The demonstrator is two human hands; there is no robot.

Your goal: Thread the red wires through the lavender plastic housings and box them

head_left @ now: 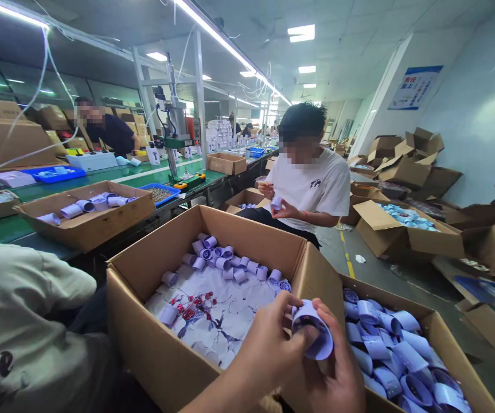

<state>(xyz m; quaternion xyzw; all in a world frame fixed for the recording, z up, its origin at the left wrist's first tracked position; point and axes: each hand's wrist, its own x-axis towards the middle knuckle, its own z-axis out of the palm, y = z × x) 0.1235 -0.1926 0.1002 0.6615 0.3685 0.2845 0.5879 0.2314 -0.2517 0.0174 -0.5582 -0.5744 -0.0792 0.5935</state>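
Note:
A lavender plastic cylindrical housing (323,345) is held in front of me, above the near right edge of an open cardboard box (156,350). My left hand (275,335) grips it from the left, its thumb pressed at the open end. From the right, my right hand (339,367) wraps its fingers around the same housing. Inside the box, several similar housings (225,261) lie on white sheeting (230,307) beside a tangle of small red parts with thin dark wires (195,304). Details inside the held housing are partly hidden by my thumb.
A second carton (458,355) full of lavender housings stands at my right. Across the box sits a co-worker (307,178) holding a similar piece. Another person's sleeve (27,292) is close on my left. A green bench (36,226) carries a shallow box (88,223) and a press (174,126).

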